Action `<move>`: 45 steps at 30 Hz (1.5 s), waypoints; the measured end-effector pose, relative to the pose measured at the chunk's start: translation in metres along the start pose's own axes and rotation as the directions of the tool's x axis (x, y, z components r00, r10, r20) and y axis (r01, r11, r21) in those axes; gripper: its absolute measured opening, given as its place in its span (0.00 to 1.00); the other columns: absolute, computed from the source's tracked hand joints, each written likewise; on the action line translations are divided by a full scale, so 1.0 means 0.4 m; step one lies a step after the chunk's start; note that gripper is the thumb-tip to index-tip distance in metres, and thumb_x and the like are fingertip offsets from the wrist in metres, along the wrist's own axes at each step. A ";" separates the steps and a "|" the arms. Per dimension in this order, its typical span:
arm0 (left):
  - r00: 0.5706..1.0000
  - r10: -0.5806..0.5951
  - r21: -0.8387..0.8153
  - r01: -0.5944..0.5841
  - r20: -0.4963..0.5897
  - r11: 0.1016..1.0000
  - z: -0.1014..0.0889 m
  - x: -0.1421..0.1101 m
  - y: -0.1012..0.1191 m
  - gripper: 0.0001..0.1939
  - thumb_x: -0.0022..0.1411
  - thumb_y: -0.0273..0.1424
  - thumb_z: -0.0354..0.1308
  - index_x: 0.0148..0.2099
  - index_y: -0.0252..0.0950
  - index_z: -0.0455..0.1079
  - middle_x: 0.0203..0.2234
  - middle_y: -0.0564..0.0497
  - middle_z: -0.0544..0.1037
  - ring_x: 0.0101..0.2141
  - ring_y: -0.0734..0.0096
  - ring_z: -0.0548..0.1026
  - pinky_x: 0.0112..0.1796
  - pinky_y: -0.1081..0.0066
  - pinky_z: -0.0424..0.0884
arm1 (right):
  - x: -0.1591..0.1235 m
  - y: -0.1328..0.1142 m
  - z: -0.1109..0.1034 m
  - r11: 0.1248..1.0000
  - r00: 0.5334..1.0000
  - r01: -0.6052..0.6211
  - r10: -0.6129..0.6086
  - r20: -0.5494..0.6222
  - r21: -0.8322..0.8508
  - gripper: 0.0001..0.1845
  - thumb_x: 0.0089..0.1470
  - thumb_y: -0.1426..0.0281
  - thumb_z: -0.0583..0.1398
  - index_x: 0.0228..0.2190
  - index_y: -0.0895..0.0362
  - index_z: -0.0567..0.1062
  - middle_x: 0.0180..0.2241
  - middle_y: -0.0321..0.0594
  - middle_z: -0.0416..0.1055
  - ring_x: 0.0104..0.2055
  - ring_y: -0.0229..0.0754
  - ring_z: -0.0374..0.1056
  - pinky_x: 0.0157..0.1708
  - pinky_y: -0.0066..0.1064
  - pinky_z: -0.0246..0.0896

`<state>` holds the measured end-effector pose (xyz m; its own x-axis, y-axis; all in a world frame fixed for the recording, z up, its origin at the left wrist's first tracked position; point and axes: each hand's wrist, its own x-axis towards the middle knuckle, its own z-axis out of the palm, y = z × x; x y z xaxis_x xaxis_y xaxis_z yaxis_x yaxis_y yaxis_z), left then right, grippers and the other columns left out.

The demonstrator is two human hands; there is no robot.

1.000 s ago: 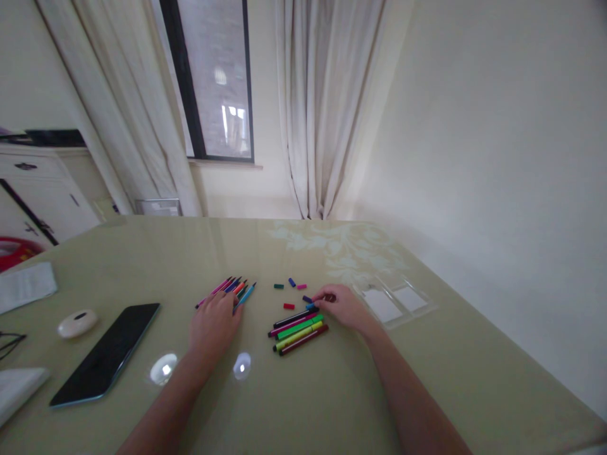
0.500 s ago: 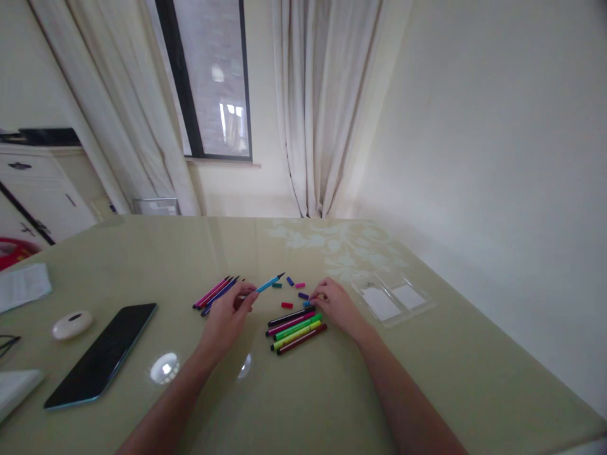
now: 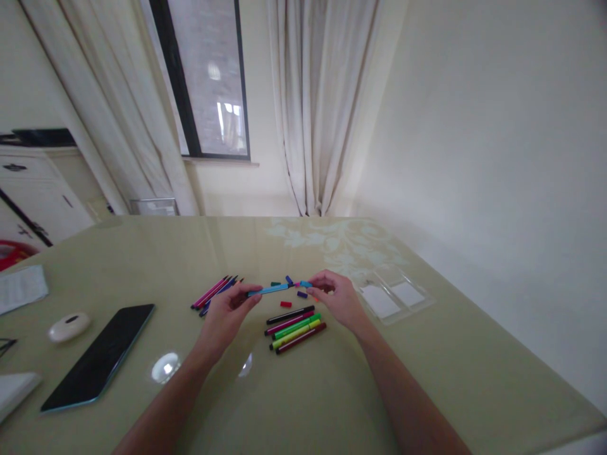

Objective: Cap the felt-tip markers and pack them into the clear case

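My left hand (image 3: 232, 311) is closed around a light blue felt-tip pen (image 3: 275, 289), its bare dark tip pointing right. My right hand (image 3: 334, 294) pinches a small light blue pen cap (image 3: 306, 284), a short way from that tip. Below them lies a row of several capped felt-tip pens, among them a black pen (image 3: 290, 315), a bright green pen (image 3: 298, 326) and a dark red pen (image 3: 302, 338). Uncapped pens (image 3: 211, 292) lie beyond my left hand. Loose caps are scattered between the hands, including a red cap (image 3: 285, 304) and a dark blue cap (image 3: 302, 294).
A clear plastic case (image 3: 396, 297) with white inserts lies to the right on the table (image 3: 303, 398). At left are a black-screened phone or tablet (image 3: 102, 357), a white oval object (image 3: 69, 328) and some paper (image 3: 23, 291). Wall and curtains stand behind.
My right hand has lifted the light blue cap off the table beside the pen row. My left hand has turned the blue pen flatter, bringing its tip towards the cap.
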<state>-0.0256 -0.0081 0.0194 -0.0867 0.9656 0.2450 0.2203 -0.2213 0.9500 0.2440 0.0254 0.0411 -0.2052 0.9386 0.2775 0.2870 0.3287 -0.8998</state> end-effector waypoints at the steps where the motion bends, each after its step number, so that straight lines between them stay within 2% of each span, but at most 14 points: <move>1: 1.000 0.000 0.003 0.000 0.004 1.000 0.000 0.000 0.001 0.17 0.56 0.43 0.68 0.44 0.38 0.81 0.35 0.48 0.84 0.36 0.64 0.80 0.39 0.67 0.76 | 0.000 -0.001 0.000 1.000 1.000 -0.003 0.003 0.000 0.003 0.10 0.52 0.64 0.68 0.35 0.56 0.79 0.33 0.42 0.82 0.34 0.44 0.77 0.33 0.32 0.67; 9: 1.000 0.010 0.006 -0.010 0.024 1.000 0.000 -0.001 0.004 0.18 0.56 0.44 0.68 0.44 0.38 0.81 0.34 0.48 0.84 0.36 0.63 0.81 0.39 0.67 0.77 | 0.000 -0.011 0.005 1.000 1.000 0.015 -0.015 0.012 0.005 0.10 0.50 0.64 0.70 0.33 0.56 0.81 0.32 0.41 0.83 0.32 0.43 0.76 0.32 0.32 0.64; 15: 0.999 0.010 0.028 -0.011 0.051 1.000 0.005 -0.005 0.007 0.18 0.56 0.44 0.68 0.44 0.38 0.82 0.35 0.48 0.84 0.35 0.63 0.81 0.37 0.68 0.77 | -0.007 -0.021 0.013 0.999 0.999 0.031 -0.032 0.040 0.007 0.09 0.51 0.65 0.70 0.35 0.55 0.82 0.35 0.42 0.83 0.33 0.43 0.76 0.32 0.32 0.67; 19: 0.999 0.001 0.037 -0.002 0.039 0.999 0.011 -0.010 0.017 0.17 0.54 0.43 0.69 0.42 0.38 0.83 0.30 0.49 0.83 0.31 0.66 0.79 0.32 0.71 0.74 | -0.008 -0.018 0.018 0.999 0.998 0.032 -0.034 0.059 0.032 0.09 0.52 0.64 0.69 0.35 0.55 0.83 0.38 0.43 0.83 0.35 0.44 0.77 0.36 0.34 0.70; 24: 0.999 -0.039 0.070 0.038 0.019 0.997 0.012 -0.014 0.023 0.18 0.52 0.44 0.70 0.41 0.39 0.84 0.26 0.50 0.82 0.27 0.67 0.75 0.27 0.72 0.70 | -0.008 -0.019 0.018 0.990 0.998 -0.020 0.012 0.056 0.143 0.08 0.49 0.64 0.70 0.32 0.55 0.83 0.40 0.43 0.83 0.40 0.47 0.78 0.43 0.39 0.73; 31: 0.995 -0.101 0.078 0.100 0.017 0.992 0.006 -0.016 0.019 0.19 0.52 0.45 0.70 0.42 0.39 0.85 0.30 0.48 0.84 0.33 0.62 0.78 0.32 0.69 0.72 | -0.013 -0.027 0.011 0.985 0.995 -0.055 0.039 0.097 0.166 0.09 0.47 0.64 0.71 0.31 0.56 0.84 0.39 0.44 0.83 0.38 0.46 0.78 0.40 0.38 0.73; 35: 0.994 -0.105 0.055 0.103 0.031 0.993 0.008 -0.017 0.025 0.19 0.52 0.45 0.70 0.42 0.39 0.84 0.31 0.48 0.85 0.33 0.62 0.79 0.33 0.68 0.74 | -0.012 -0.015 0.014 0.987 0.991 -0.066 0.047 0.128 0.148 0.10 0.47 0.63 0.71 0.31 0.56 0.83 0.37 0.43 0.83 0.36 0.44 0.77 0.39 0.36 0.72; 39: 0.994 -0.081 0.070 0.076 0.073 0.995 0.009 -0.009 0.024 0.20 0.54 0.47 0.68 0.43 0.39 0.83 0.33 0.47 0.85 0.35 0.60 0.80 0.36 0.66 0.76 | -0.009 -0.005 0.019 0.978 0.987 -0.088 0.060 0.149 0.189 0.11 0.49 0.62 0.70 0.32 0.56 0.82 0.41 0.43 0.82 0.36 0.43 0.77 0.38 0.35 0.72; 41: 0.999 -0.043 0.062 0.041 0.032 0.997 -0.005 0.003 0.015 0.22 0.58 0.50 0.64 0.45 0.38 0.82 0.38 0.46 0.85 0.39 0.59 0.81 0.39 0.65 0.77 | -0.007 -0.002 0.016 0.981 0.983 -0.089 0.059 0.172 0.170 0.13 0.49 0.60 0.70 0.32 0.56 0.82 0.42 0.43 0.82 0.37 0.44 0.77 0.39 0.35 0.72; 43: 0.995 -0.037 0.052 0.042 -0.093 0.998 -0.033 0.018 0.001 0.25 0.60 0.52 0.61 0.47 0.37 0.80 0.42 0.44 0.84 0.42 0.58 0.81 0.40 0.64 0.77 | -0.005 0.002 0.007 0.989 0.978 -0.088 0.063 0.201 0.117 0.13 0.49 0.60 0.70 0.33 0.56 0.82 0.39 0.43 0.82 0.37 0.45 0.77 0.40 0.36 0.72; 45: 0.972 -0.072 0.114 0.100 -0.223 0.988 -0.069 0.033 -0.017 0.26 0.60 0.51 0.59 0.48 0.36 0.78 0.41 0.42 0.84 0.40 0.58 0.81 0.39 0.64 0.76 | -0.003 0.008 -0.008 0.993 0.969 -0.095 0.078 0.235 0.065 0.13 0.49 0.60 0.70 0.33 0.56 0.83 0.35 0.41 0.82 0.37 0.45 0.77 0.40 0.36 0.72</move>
<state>-0.0550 0.0024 0.0213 -0.3170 0.9243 0.2125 0.3197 -0.1068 0.9415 0.2480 0.0254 0.0390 -0.3962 0.9103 0.1199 0.2438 0.2302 -0.9421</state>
